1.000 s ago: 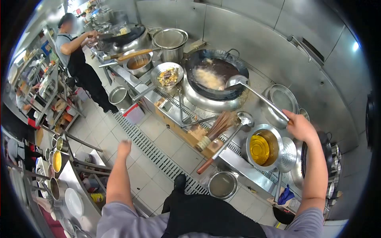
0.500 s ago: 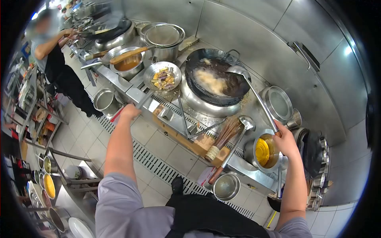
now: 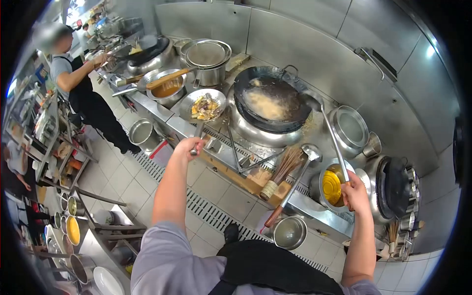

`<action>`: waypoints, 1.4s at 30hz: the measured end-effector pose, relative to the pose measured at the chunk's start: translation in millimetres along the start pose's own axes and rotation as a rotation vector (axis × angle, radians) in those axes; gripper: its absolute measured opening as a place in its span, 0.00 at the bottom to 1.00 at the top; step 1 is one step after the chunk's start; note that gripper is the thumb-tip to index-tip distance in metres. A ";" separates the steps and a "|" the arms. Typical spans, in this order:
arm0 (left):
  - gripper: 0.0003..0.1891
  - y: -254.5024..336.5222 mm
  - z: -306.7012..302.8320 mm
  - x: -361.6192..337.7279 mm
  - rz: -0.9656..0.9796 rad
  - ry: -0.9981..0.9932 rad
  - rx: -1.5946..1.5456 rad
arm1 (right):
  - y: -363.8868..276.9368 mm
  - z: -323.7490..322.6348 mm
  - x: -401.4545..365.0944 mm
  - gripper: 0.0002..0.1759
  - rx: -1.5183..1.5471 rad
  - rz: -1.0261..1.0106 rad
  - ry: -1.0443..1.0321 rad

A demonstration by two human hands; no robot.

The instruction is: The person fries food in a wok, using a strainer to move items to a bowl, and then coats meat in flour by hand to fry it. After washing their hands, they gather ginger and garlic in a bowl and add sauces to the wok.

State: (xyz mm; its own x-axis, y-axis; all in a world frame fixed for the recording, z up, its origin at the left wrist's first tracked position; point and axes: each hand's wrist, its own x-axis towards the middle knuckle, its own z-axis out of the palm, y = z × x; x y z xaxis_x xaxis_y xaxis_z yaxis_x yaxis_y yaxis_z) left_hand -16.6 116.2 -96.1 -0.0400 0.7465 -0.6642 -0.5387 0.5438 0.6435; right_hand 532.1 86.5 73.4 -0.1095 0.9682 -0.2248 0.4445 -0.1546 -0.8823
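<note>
My left hand (image 3: 188,147) is closed round the handle of a shallow metal skimmer (image 3: 184,107). Chopped pieces (image 3: 205,106), yellow and purple like eggplant, lie in its bowl. Closed on the wooden end of a long ladle (image 3: 332,132) is my right hand (image 3: 356,191). The ladle's bowl hangs over the right rim of a black wok (image 3: 244,78), where pale, foamy liquid (image 3: 268,105) bubbles in dark oil. Below the right hand stands a metal pot (image 3: 317,184) with something yellow inside.
A bamboo brush (image 3: 280,172) and a second ladle (image 3: 290,194) lie along the stove's front edge. Behind the skimmer are a pot of brown liquid (image 3: 169,90) and a strainer over a pot (image 3: 206,54). A co-worker (image 3: 81,86) stands at a wok far left.
My left hand has tilted the skimmer, and the pieces have gathered closer together. The ladle's bowl has moved outward to the wok's right rim and turned over. The view has shifted slightly.
</note>
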 end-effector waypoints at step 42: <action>0.08 -247.2 562.3 -102.7 0.648 -0.092 1.882 | 264.1 -195.3 -137.2 0.04 0.555 0.223 0.281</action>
State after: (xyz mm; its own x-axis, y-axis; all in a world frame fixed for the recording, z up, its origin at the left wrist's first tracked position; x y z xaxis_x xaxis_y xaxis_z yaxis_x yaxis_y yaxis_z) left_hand 593.9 120.7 26.9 0.2389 0.9431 -0.2312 0.9406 -0.1655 0.2965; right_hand 838.2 -48.8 -48.0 0.2015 0.9041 -0.3767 -0.1027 -0.3630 -0.9261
